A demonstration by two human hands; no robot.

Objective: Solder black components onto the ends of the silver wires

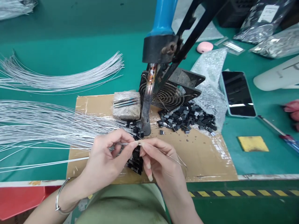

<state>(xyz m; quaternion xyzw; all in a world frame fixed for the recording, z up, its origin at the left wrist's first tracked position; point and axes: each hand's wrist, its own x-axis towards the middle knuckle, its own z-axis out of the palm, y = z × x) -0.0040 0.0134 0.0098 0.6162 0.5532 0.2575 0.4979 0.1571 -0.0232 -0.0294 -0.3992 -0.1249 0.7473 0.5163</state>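
Note:
Over the cardboard, my left hand is closed in a pinch on a thin white wire. The fingertips of my right hand meet those of the left and pinch a thin strand that trails out to the right. What lies between the touching fingertips is too small to make out. Beneath both hands lies a row of wires ending in black connectors, partly covered by the fingers. A bundle of white wires runs off to the left from there.
A hot-air tool nozzle under a blue handle stands just beyond my hands. Behind it leans a fan. Loose black connector housings lie right of it, near a phone and yellow sponge. A wrapped block holds metal rods.

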